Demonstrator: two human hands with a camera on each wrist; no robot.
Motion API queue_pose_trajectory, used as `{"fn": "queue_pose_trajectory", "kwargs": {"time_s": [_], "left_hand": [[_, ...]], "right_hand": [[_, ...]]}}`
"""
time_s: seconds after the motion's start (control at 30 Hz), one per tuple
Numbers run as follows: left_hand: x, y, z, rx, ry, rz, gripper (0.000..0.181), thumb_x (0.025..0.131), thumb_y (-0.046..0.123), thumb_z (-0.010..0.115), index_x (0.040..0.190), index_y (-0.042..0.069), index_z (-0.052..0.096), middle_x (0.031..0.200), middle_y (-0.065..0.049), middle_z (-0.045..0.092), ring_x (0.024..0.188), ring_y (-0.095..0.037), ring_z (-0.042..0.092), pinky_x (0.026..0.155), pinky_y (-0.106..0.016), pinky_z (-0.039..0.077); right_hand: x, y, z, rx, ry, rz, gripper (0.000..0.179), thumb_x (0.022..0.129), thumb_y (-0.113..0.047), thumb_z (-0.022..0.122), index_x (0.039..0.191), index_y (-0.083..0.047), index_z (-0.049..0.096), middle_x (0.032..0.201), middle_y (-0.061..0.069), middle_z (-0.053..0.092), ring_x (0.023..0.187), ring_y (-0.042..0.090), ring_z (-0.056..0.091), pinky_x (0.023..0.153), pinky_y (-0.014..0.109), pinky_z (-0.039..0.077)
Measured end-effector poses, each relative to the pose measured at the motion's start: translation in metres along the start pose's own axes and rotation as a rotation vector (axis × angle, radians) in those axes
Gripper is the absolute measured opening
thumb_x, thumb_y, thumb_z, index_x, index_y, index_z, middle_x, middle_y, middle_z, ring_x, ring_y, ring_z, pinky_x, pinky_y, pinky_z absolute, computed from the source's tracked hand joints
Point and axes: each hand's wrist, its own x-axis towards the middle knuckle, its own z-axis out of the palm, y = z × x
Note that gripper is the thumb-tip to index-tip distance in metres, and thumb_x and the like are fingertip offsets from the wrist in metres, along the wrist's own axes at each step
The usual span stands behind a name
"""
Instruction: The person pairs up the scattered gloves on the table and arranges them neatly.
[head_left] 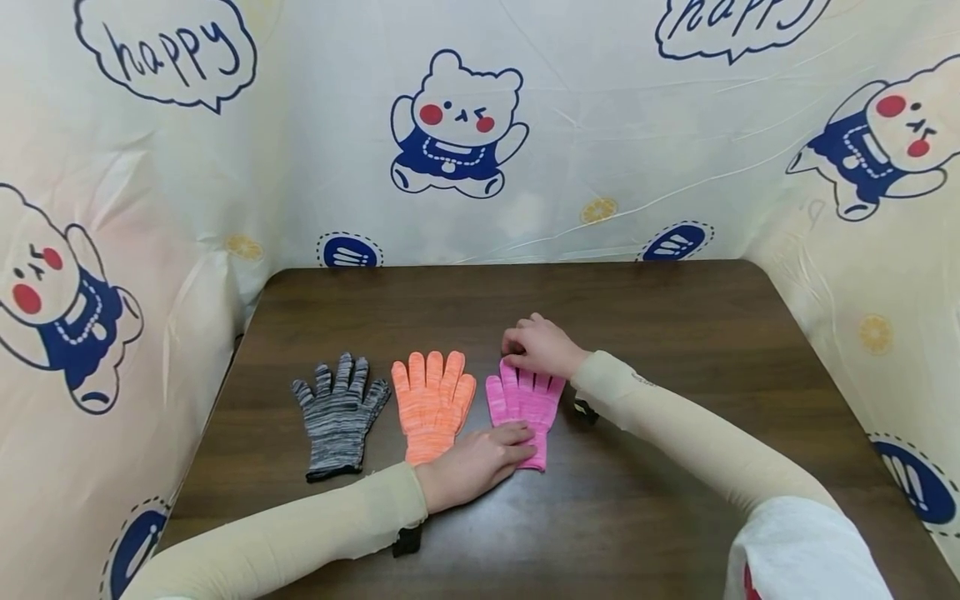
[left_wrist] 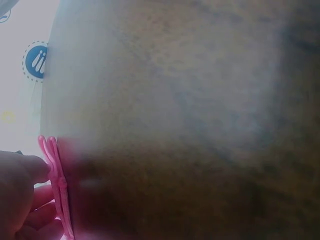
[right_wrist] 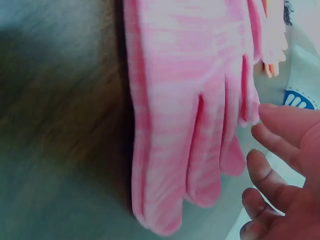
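Across the cuff of a pink knitted glove (head_left: 528, 407) lies my left hand (head_left: 476, 462), its fingers extended and resting on the fabric. The left wrist view shows that glove edge-on (left_wrist: 62, 195) beside the left hand (left_wrist: 20, 195). My right hand (head_left: 543, 346) is at the glove's finger end, bent over the tips. In the right wrist view the right hand's fingers (right_wrist: 272, 185) are loosely bent, and the thumb is close to one glove fingertip; whether it touches cannot be told. An orange glove (head_left: 431, 400) lies to the left, its cuff partly behind my left hand.
Farther left on the brown table (head_left: 637, 500) lies a grey-and-black glove (head_left: 341, 421) with a dark cuff edge. A printed cloth (head_left: 570, 125) with bears stands behind the table and along both sides.
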Motion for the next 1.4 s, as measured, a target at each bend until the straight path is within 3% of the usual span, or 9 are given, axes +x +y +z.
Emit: {"fn": "queue_pose_trajectory", "kwargs": {"time_s": [0.2, 0.53, 0.67, 0.9, 1.07, 1.17, 1.27, 1.4], "left_hand": [[0.001, 0.001, 0.0, -0.003, -0.003, 0.002, 0.034, 0.105, 0.018, 0.063, 0.138, 0.01, 0.069, 0.149, -0.01, 0.059, 0.142, -0.025, 0.052, 0.109, -0.036, 0.051], [0.0, 0.001, 0.001, 0.005, -0.003, 0.004, 0.034, 0.105, 0.017, 0.064, 0.138, 0.01, 0.069, 0.149, -0.01, 0.059, 0.142, -0.025, 0.052, 0.109, -0.036, 0.051], [0.0, 0.001, 0.002, 0.015, -0.002, 0.007, 0.034, 0.105, 0.018, 0.064, 0.138, 0.01, 0.069, 0.149, -0.01, 0.059, 0.142, -0.025, 0.052, 0.109, -0.036, 0.05], [0.0, 0.001, 0.001, -0.01, -0.007, 0.004, 0.035, 0.106, 0.018, 0.063, 0.139, 0.009, 0.068, 0.151, -0.01, 0.057, 0.142, -0.025, 0.052, 0.111, -0.036, 0.048], [0.0, 0.001, 0.0, -0.02, -0.015, 0.0, 0.035, 0.106, 0.018, 0.062, 0.14, 0.01, 0.067, 0.152, -0.01, 0.057, 0.143, -0.025, 0.051, 0.112, -0.037, 0.048], [0.0, 0.0, 0.0, -0.02, -0.016, -0.004, 0.035, 0.106, 0.018, 0.062, 0.14, 0.01, 0.067, 0.152, -0.01, 0.057, 0.143, -0.025, 0.051, 0.111, -0.037, 0.048], [0.0, 0.0, -0.001, -0.021, -0.015, -0.006, 0.035, 0.106, 0.019, 0.062, 0.14, 0.01, 0.068, 0.152, -0.009, 0.057, 0.143, -0.024, 0.051, 0.111, -0.037, 0.049], [-0.001, 0.0, -0.001, -0.018, -0.016, -0.004, 0.035, 0.106, 0.019, 0.062, 0.14, 0.01, 0.068, 0.152, -0.009, 0.057, 0.142, -0.023, 0.052, 0.111, -0.037, 0.049]], "right_hand": [[0.002, -0.001, 0.003, -0.01, 0.003, 0.019, 0.012, 0.097, -0.02, 0.074, 0.086, -0.019, 0.071, 0.085, -0.002, 0.06, 0.087, 0.02, 0.048, 0.077, 0.036, 0.044], [0.002, -0.001, 0.004, 0.011, -0.055, 0.063, 0.011, 0.096, -0.027, 0.077, 0.092, -0.017, 0.073, 0.088, -0.001, 0.061, 0.091, 0.02, 0.05, 0.081, 0.037, 0.045], [0.006, -0.002, 0.008, -0.019, -0.024, 0.007, 0.014, 0.096, -0.024, 0.076, 0.084, -0.018, 0.07, 0.083, -0.002, 0.059, 0.087, 0.02, 0.049, 0.078, 0.036, 0.044], [0.011, -0.01, 0.009, -0.123, 0.021, -0.07, 0.015, 0.096, -0.026, 0.076, 0.085, -0.019, 0.068, 0.084, -0.003, 0.06, 0.086, 0.02, 0.051, 0.079, 0.038, 0.045], [0.008, -0.017, 0.004, -0.024, -0.032, -0.129, 0.012, 0.098, -0.031, 0.075, 0.1, -0.019, 0.076, 0.094, -0.003, 0.065, 0.091, 0.017, 0.052, 0.082, 0.034, 0.046], [0.006, -0.02, 0.002, -0.026, -0.072, -0.203, 0.017, 0.097, -0.036, 0.076, 0.104, -0.021, 0.079, 0.098, -0.004, 0.066, 0.093, 0.017, 0.051, 0.083, 0.033, 0.045], [0.006, -0.022, 0.003, -0.088, -0.085, -0.26, 0.016, 0.096, -0.038, 0.076, 0.099, -0.023, 0.08, 0.095, -0.004, 0.064, 0.092, 0.017, 0.048, 0.081, 0.034, 0.041], [0.008, -0.023, 0.005, -0.128, -0.088, -0.27, 0.015, 0.095, -0.038, 0.078, 0.089, -0.025, 0.077, 0.092, -0.006, 0.061, 0.091, 0.017, 0.045, 0.081, 0.034, 0.039]]}}
